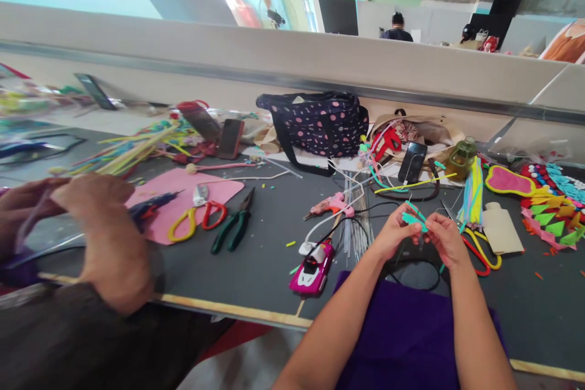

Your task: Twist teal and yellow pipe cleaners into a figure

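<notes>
Between my two hands is a teal pipe cleaner (415,221), bent into a small looped shape. My left hand (397,233) pinches its left side, and my right hand (445,237) grips the other side with fingers pressed together. Just right of my right hand lie scissors (484,247) with red and yellow handles. A bundle of pastel pipe cleaners (474,192) stands behind them. To the left of my left hand, a pink glue gun (331,205) rests near several clear glue sticks (359,219).
A co-worker's hands (91,195) are busy at the left. Pliers (234,222), more scissors (196,219) and pink paper (159,234) lie between us. A purple toy car (313,271) sits near the table edge. Behind are a dotted bag (315,125), a phone (412,162) and a green jar (462,158).
</notes>
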`<action>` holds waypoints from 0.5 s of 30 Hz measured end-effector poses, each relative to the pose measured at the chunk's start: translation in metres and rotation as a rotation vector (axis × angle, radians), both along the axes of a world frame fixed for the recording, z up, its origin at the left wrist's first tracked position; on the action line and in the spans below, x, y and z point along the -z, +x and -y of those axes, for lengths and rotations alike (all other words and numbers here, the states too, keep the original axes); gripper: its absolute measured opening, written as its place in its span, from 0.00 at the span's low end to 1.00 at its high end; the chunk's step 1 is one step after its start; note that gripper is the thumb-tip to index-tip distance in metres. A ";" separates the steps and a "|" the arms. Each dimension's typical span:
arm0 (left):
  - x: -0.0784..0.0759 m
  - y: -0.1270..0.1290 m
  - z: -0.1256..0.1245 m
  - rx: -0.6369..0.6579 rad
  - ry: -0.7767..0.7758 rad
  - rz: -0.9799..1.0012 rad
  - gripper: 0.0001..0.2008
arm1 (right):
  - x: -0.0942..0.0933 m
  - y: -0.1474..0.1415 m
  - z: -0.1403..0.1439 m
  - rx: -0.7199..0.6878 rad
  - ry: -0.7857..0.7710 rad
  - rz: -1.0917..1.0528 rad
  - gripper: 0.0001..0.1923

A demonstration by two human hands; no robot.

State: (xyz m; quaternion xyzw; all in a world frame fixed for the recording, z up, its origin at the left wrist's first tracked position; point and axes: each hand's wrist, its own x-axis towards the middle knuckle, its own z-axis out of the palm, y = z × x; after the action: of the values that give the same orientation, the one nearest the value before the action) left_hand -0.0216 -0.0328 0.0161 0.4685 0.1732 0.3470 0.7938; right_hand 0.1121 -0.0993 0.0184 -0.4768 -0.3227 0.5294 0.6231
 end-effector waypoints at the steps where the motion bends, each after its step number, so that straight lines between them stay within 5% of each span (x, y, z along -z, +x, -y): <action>1: 0.000 0.000 0.000 0.001 -0.004 0.002 0.23 | 0.000 0.000 0.000 -0.002 0.005 -0.005 0.15; 10: 0.003 0.002 0.001 -0.017 0.011 0.005 0.22 | 0.002 -0.003 -0.001 0.152 0.090 -0.031 0.11; 15: 0.005 0.003 0.001 -0.030 0.009 0.007 0.20 | -0.001 -0.009 0.000 0.089 0.157 -0.051 0.13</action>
State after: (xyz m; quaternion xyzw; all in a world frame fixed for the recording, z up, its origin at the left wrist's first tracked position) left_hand -0.0185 -0.0334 0.0114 0.4680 0.1757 0.3613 0.7871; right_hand 0.1034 -0.0994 0.0196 -0.4269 -0.3254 0.4862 0.6895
